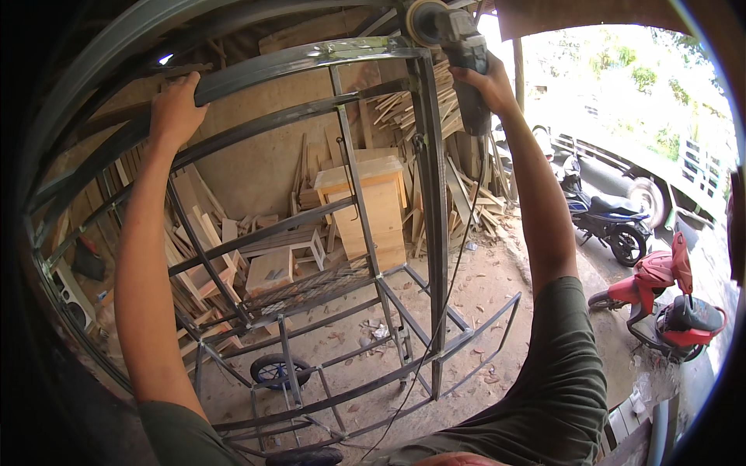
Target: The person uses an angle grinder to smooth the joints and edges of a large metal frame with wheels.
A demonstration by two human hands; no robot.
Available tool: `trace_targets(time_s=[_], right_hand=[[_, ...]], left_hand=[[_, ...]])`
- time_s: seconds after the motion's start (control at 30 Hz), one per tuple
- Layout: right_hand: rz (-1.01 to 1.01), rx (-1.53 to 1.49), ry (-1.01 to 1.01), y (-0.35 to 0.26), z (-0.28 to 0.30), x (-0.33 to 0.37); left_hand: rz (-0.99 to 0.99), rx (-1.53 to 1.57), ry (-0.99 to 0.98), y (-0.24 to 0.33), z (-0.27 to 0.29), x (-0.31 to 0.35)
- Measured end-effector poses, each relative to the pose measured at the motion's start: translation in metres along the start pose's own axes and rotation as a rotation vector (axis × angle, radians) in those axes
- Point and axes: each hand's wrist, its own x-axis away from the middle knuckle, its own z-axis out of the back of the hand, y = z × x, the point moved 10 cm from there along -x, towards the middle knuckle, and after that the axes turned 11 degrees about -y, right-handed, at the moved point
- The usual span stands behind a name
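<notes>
Grinder (468, 62) up at the corner of a metal frame (437, 233)
Right hand (491, 85) is wrapped round the grinder, disc (426, 22) near the top right corner, can't tell if touching. Left hand (177, 113) grips the top bar (311, 56) farther left. Red scooter (657, 269) far right.

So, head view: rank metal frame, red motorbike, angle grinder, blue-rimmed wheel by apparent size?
Metal frame
Red motorbike
Angle grinder
Blue-rimmed wheel
Apparent size only; the red motorbike stands farther off.
</notes>
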Motion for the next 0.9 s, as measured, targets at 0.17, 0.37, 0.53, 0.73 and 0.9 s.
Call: trace_targets(time_s=[0.17, 0.37, 0.53, 0.73, 0.9], right_hand=[[-0.059, 0.163, 0.057, 0.012, 0.023, -0.014], [-0.021, 0.052, 0.033, 0.02, 0.025, -0.012], [-0.031, 0.211, 0.007, 0.012, 0.021, -0.012], [-0.061, 0.15, 0.04, -0.017, 0.022, 0.012], [-0.02, 0.29, -0.041, -0.023, 0.015, -0.009]], left_hand=[[0.016, -0.038, -0.022, 0.006, 0.006, -0.004], [0.029, -0.034, -0.04, 0.003, -0.001, -0.004], [0.042, -0.034, -0.102, 0.007, 0.004, -0.004], [0.026, -0.071, -0.01, -0.005, -0.004, -0.006], [0.038, -0.042, -0.025, -0.002, -0.004, -0.006]])
